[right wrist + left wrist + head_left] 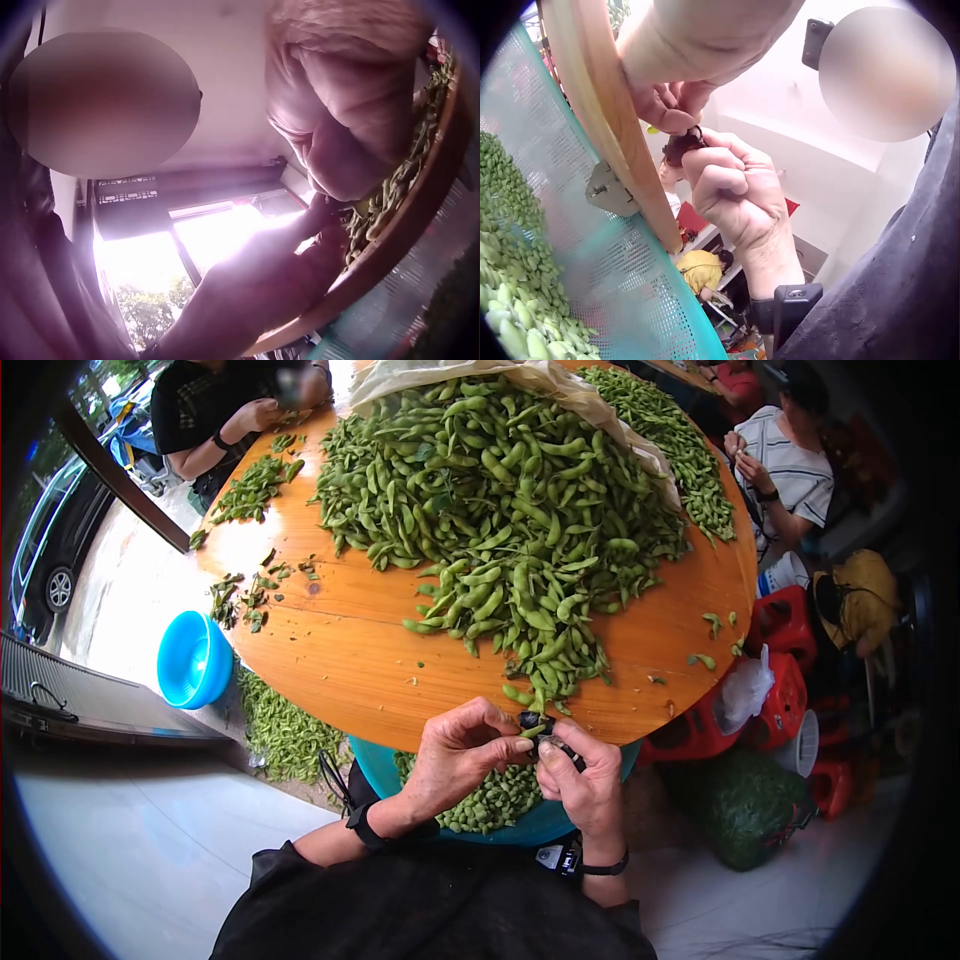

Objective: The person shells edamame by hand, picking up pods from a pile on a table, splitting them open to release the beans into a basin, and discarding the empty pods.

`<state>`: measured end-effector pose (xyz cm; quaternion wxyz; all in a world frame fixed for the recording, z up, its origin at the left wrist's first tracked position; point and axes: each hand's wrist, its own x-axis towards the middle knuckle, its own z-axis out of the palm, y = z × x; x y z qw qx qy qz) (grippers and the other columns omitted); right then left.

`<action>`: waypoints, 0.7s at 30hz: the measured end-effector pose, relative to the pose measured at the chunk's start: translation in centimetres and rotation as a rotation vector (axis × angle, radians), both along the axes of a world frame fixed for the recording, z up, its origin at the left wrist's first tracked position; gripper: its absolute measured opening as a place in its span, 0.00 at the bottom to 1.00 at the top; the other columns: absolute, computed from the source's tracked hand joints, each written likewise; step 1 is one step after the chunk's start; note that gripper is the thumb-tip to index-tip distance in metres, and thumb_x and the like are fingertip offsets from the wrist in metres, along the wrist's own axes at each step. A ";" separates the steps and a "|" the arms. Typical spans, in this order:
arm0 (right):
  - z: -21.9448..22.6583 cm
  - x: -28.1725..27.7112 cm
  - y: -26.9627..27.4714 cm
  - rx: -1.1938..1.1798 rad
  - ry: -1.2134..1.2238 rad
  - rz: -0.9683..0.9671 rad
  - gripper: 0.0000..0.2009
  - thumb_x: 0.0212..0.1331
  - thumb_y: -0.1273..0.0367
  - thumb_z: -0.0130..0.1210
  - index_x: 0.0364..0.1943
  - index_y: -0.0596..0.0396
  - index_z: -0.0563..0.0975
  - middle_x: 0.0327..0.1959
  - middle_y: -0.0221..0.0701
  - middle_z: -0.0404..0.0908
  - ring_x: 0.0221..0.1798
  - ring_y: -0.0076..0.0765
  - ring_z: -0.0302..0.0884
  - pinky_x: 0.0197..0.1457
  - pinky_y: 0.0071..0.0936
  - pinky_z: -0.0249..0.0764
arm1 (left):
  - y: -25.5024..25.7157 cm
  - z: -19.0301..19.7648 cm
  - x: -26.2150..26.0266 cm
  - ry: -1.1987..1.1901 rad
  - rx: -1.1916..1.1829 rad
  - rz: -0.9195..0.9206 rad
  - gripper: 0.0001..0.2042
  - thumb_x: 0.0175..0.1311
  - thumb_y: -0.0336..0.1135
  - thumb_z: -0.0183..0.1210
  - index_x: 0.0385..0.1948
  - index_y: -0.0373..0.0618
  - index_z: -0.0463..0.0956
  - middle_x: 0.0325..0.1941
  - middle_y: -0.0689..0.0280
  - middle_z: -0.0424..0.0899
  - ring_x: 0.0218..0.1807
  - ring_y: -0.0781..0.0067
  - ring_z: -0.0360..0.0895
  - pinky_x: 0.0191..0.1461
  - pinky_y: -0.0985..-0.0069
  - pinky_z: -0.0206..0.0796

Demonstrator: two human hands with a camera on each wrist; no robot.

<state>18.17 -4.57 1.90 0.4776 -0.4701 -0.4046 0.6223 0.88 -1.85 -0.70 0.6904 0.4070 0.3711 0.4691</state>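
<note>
Seemingly mid-trim, the left hand pinches a green edamame pod while the right hand clamps small dark scissors at the round wooden table's near edge, above the teal perforated basket of pods. From the left wrist, the right-hand fist grips those dark handles; next probably comes a clean snip, then a drop into the basket. The right-wrist view is glare-washed, and no writing is legible anywhere.
</note>
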 end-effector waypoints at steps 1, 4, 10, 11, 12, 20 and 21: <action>0.0 0.1 0.1 -0.017 0.012 0.031 0.11 0.68 0.77 0.52 0.50 0.72 0.76 0.32 0.25 0.69 0.23 0.15 0.66 0.22 0.17 0.62 | 0.0 -0.1 0.0 -0.025 0.002 0.016 0.06 0.60 0.21 0.65 0.29 0.36 0.76 0.30 0.65 0.81 0.30 0.80 0.80 0.34 0.80 0.76; -0.1 0.2 0.4 -0.025 0.031 0.072 0.11 0.67 0.77 0.52 0.49 0.72 0.76 0.33 0.25 0.69 0.24 0.14 0.66 0.22 0.17 0.62 | 0.0 -0.2 0.1 -0.049 0.003 0.039 0.07 0.60 0.20 0.66 0.28 0.37 0.75 0.30 0.66 0.81 0.30 0.81 0.79 0.33 0.81 0.75; -0.8 0.5 0.8 -0.023 0.159 0.107 0.09 0.67 0.78 0.51 0.47 0.71 0.76 0.32 0.24 0.69 0.22 0.14 0.64 0.22 0.16 0.59 | 0.2 0.2 -0.6 -0.127 -0.107 -0.035 0.08 0.60 0.20 0.65 0.33 0.40 0.74 0.27 0.66 0.81 0.27 0.79 0.79 0.30 0.83 0.71; -1.0 0.6 0.8 -0.074 0.281 0.121 0.09 0.67 0.78 0.51 0.47 0.70 0.77 0.31 0.23 0.69 0.22 0.13 0.63 0.22 0.15 0.58 | 0.3 0.4 -0.8 -0.233 -0.222 -0.080 0.09 0.60 0.20 0.65 0.36 0.40 0.74 0.27 0.66 0.81 0.27 0.78 0.79 0.29 0.83 0.70; -1.2 0.7 0.8 -0.074 0.282 0.120 0.09 0.67 0.78 0.51 0.47 0.70 0.77 0.31 0.23 0.69 0.22 0.13 0.63 0.22 0.15 0.58 | 0.4 0.4 -0.8 -0.233 -0.222 -0.081 0.09 0.60 0.20 0.65 0.36 0.40 0.74 0.27 0.66 0.81 0.27 0.78 0.79 0.29 0.83 0.70; 0.3 0.3 0.7 -0.070 0.061 0.129 0.09 0.68 0.76 0.51 0.46 0.66 0.79 0.25 0.23 0.71 0.22 0.14 0.66 0.23 0.15 0.61 | 0.4 -0.6 -0.4 -0.161 -0.007 -0.163 0.13 0.63 0.23 0.64 0.46 0.41 0.70 0.27 0.67 0.81 0.24 0.78 0.77 0.25 0.83 0.66; 0.1 0.2 0.5 -0.072 0.060 0.128 0.09 0.68 0.76 0.51 0.46 0.66 0.79 0.25 0.23 0.71 0.22 0.14 0.66 0.23 0.15 0.61 | 0.3 0.1 -1.0 0.117 0.070 -0.167 0.13 0.63 0.25 0.64 0.46 0.39 0.71 0.28 0.65 0.83 0.25 0.74 0.80 0.26 0.80 0.70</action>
